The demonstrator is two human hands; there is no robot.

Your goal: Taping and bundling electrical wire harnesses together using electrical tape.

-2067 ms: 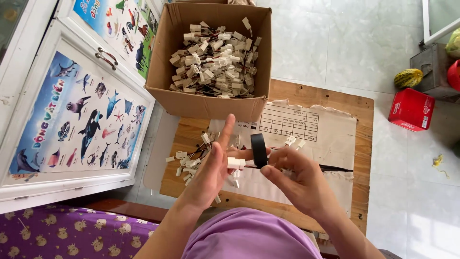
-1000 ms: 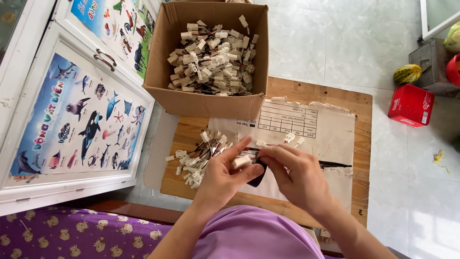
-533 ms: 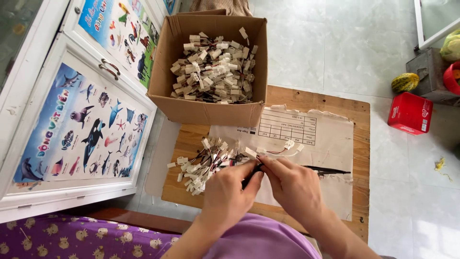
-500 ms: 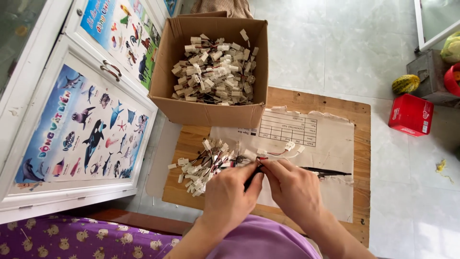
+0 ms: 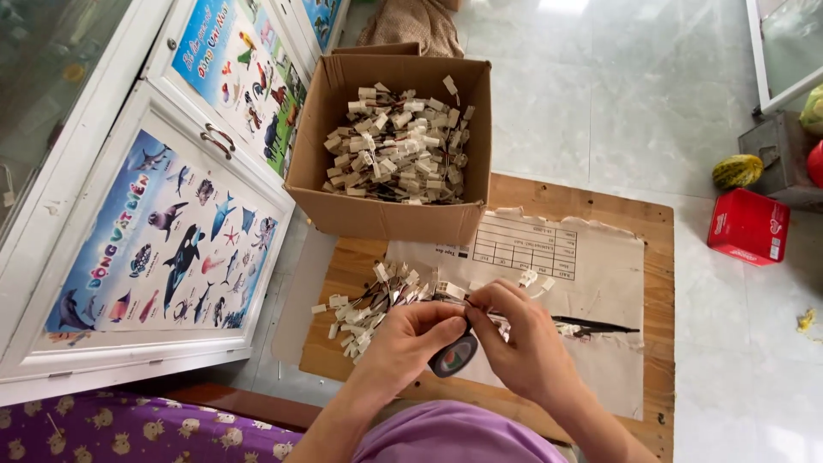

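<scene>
Both hands — left [image 5: 411, 330], right [image 5: 521, 343] — pinch one connector bundle [image 5: 453, 293] together over the tape roll [image 5: 454, 355], wrapping step underway — next likely needs a firm pull.

Both hands [image 5: 480, 339] pinch wired connectors [image 5: 377, 296] over board [image 5: 583, 197].

Hidden behind the hands

The left hand [image 5: 410, 336] covers most of the black tape roll [image 5: 454, 356]; the small white connectors [image 5: 367, 304] blur together; the frame's right edge cuts the red thing [image 5: 814, 163].
</scene>
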